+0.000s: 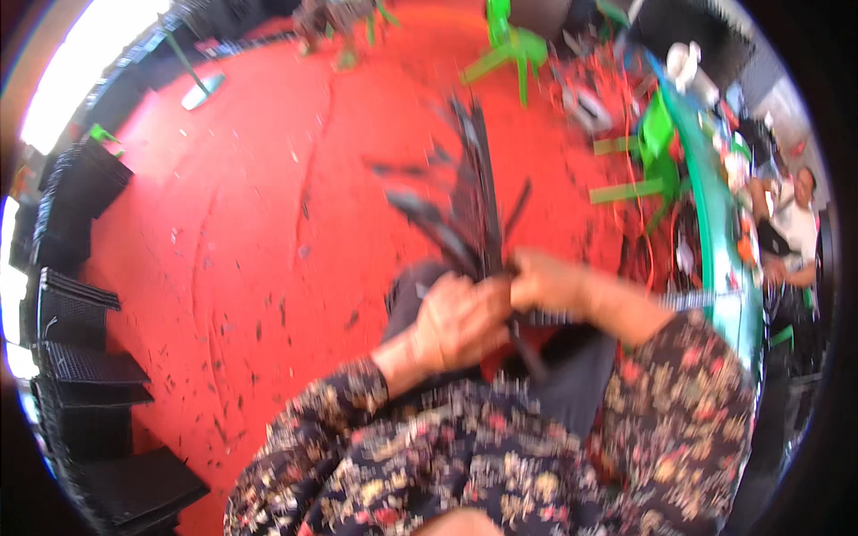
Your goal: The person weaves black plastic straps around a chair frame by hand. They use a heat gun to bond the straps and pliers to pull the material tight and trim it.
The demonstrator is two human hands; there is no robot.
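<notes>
A bundle of long black strips stands up from my hands above my lap, fanning out at its far end; motion blur hides what the strips are made of. My left hand wraps round the lower end of the bundle. Against its right side, my right hand is closed, its fingers curled at the strips and partly blurred. The two hands touch or nearly touch. A short dark end sticks out below them, over my dark trousers.
Small black scraps litter the red floor. Black stacked panels or crates line the left side. Green plastic chairs stand at the right and far side. A long green-edged table carries clutter, with a person beyond it.
</notes>
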